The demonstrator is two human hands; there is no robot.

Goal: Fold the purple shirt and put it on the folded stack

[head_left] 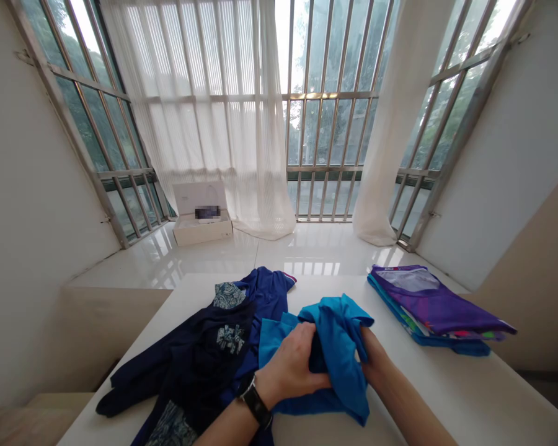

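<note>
A bright blue garment (339, 347) is bunched up between my two hands over the white table. My left hand (295, 365), with a dark-banded watch on its wrist, grips the cloth from the left, thumb pointing right. On the other side, my right hand (372, 356) holds it, its fingers mostly hidden behind the fabric. Part of the garment hangs down to the tabletop. Close to my left hand lie a dark navy garment (190, 353) with patterned patches and a royal blue garment (267, 291) with a striped edge.
A stack of folded clothes (437, 303), purple on top, lies at the table's right. An open white box (203, 232) stands on the glossy sill behind the white table (190, 282). White curtains (260, 155) hang before barred windows.
</note>
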